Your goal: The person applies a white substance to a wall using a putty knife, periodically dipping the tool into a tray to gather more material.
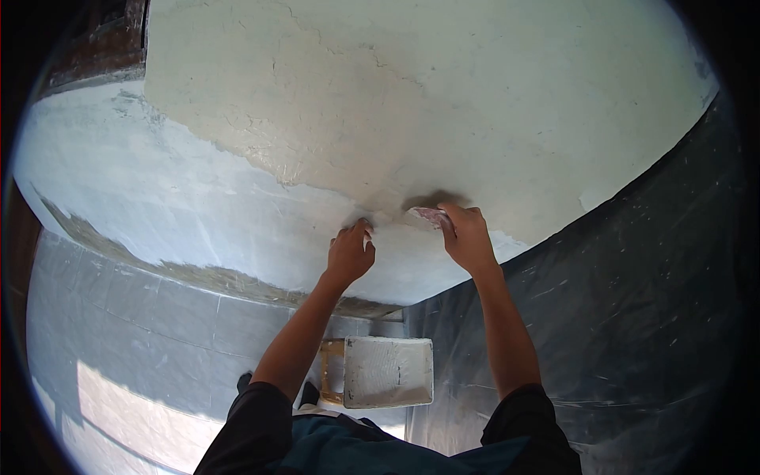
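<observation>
My right hand (469,240) is closed around a flat reddish scraper (428,214) smeared with white, held against the wall (475,119). A dark shadow lies on the wall just above it. To the left, my left hand (351,252) has its fingers bent and parted, fingertips right at the wall surface, with nothing visible in its grasp. Both hands are near the border where cracked, peeling cream paint meets a smoother whitish band (214,198).
Below my hands, a rectangular tray (428,372) of white material rests on a wooden stool (333,372). Dark sheeting (617,317) spreads at the right. Grey flooring (158,309) runs along the wall's rough bottom edge, and my feet show beside the stool.
</observation>
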{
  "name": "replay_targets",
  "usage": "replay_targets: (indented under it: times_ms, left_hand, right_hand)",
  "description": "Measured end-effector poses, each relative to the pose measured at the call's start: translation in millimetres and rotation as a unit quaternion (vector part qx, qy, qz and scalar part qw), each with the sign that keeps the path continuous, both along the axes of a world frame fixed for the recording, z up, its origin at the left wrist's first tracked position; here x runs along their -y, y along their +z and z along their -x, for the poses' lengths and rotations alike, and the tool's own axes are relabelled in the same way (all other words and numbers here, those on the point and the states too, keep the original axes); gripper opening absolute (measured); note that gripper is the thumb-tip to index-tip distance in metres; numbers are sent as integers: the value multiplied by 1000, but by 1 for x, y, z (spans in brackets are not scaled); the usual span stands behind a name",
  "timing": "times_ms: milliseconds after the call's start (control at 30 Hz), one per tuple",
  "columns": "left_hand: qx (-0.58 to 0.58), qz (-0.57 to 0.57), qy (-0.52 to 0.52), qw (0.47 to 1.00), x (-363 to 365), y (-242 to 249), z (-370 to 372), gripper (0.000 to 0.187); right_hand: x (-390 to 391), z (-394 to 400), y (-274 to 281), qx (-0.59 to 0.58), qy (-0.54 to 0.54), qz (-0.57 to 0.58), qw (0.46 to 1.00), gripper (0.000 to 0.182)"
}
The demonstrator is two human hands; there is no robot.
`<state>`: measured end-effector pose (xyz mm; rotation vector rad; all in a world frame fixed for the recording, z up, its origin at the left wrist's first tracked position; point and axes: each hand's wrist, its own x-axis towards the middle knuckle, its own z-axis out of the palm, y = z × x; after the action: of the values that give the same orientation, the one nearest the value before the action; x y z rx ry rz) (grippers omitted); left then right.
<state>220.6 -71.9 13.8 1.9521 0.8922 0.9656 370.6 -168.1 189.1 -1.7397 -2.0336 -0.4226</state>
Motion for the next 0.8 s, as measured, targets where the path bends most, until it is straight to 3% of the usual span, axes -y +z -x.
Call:
replay_targets:
  times_ms: [200, 267, 467, 533, 567, 667, 800]
  left_hand:
    - [-8, 0, -3, 1000, -1, 4, 4, 25]
    - [-5, -12, 1, 1000, -5, 4, 0, 25]
    - [-9, -10, 13, 1000, -7, 6, 2, 25]
    - [-5, -18, 7, 1000, -7, 4, 0, 26]
    - [-4, -17, 7, 1000, -7, 3, -1, 26]
    - [-13, -6, 3, 1000, -7, 4, 0, 27]
    - [-1, -8, 13, 1000, -7, 6, 2, 26]
  right_hand:
    - [5, -6, 7, -34, -63, -48, 996, 23]
    - [-3, -2, 6, -1, 6, -6, 1000, 23]
    - [-13, 3, 19, -19, -34, -35, 999, 21]
    - [-9, 8, 19, -9, -19, 27, 999, 22]
    - [-14, 5, 8, 6, 27, 13, 1000, 20]
    - [-28, -4, -3, 48, 34, -27, 998, 22]
    - [-15, 5, 21, 12, -8, -44, 999, 22]
